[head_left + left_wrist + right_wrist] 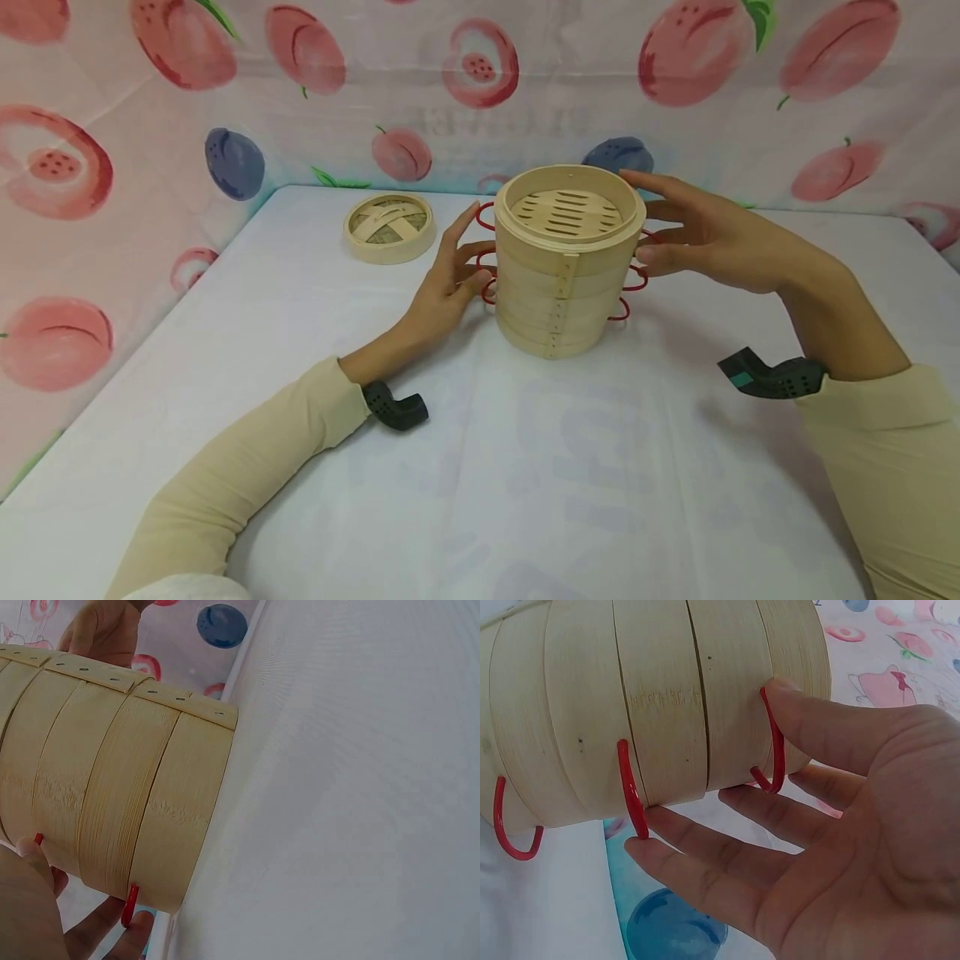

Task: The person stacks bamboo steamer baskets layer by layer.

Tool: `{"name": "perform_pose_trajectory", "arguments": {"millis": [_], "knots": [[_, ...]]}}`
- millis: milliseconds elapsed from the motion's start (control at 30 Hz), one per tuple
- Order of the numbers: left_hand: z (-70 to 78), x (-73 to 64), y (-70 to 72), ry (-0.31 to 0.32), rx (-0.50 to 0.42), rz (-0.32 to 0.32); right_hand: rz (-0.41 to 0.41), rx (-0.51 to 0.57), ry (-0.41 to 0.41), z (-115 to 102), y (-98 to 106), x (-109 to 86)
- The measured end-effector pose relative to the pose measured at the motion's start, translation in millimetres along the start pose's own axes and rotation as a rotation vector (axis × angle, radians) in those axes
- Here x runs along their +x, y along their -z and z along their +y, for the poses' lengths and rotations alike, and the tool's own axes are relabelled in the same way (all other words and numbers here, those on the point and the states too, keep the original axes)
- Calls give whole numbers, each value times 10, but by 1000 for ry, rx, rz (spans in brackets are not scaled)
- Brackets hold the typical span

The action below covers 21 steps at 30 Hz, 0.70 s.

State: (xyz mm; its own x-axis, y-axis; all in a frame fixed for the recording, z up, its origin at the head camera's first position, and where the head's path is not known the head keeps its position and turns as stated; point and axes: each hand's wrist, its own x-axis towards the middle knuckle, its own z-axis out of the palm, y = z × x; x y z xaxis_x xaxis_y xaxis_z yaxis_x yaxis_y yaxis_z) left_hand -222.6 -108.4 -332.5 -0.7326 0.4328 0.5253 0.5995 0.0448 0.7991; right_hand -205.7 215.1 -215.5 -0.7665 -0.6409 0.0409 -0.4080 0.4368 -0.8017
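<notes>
A stack of bamboo steamer baskets (562, 283) stands upright on the white table, its slatted upper floor (564, 215) showing from above. Red loop handles (633, 796) stick out at both sides. My left hand (438, 292) is at the stack's left side, thumb and fingers beside the handles there. On the opposite side, my right hand (712, 237) spreads its fingers behind the wall. Its thumb (817, 724) touches the upper basket at a red handle, while the other fingertips lie near the lower handle. A round woven bamboo lid (390, 229) lies back left, apart from the stack.
The white table (525, 483) stretches in front of the stack. A fruit-print cloth (525, 83) hangs along the back and left edges. Black curved devices sit at both wrists, one by the left cuff (396, 408) and one by the right cuff (780, 379).
</notes>
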Motion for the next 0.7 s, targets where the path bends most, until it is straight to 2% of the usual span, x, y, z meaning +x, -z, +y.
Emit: {"name": "perform_pose_trajectory", "arguments": {"millis": [300, 467, 700], "knots": [[-8, 10, 4, -32, -29, 0, -6, 23, 38, 39, 11, 14], [-3, 10, 3, -36, -37, -2, -33, 79, 59, 48, 24, 25], [1, 1, -2, -40, -23, -2, -34, 70, 61, 71, 1, 26]]}}
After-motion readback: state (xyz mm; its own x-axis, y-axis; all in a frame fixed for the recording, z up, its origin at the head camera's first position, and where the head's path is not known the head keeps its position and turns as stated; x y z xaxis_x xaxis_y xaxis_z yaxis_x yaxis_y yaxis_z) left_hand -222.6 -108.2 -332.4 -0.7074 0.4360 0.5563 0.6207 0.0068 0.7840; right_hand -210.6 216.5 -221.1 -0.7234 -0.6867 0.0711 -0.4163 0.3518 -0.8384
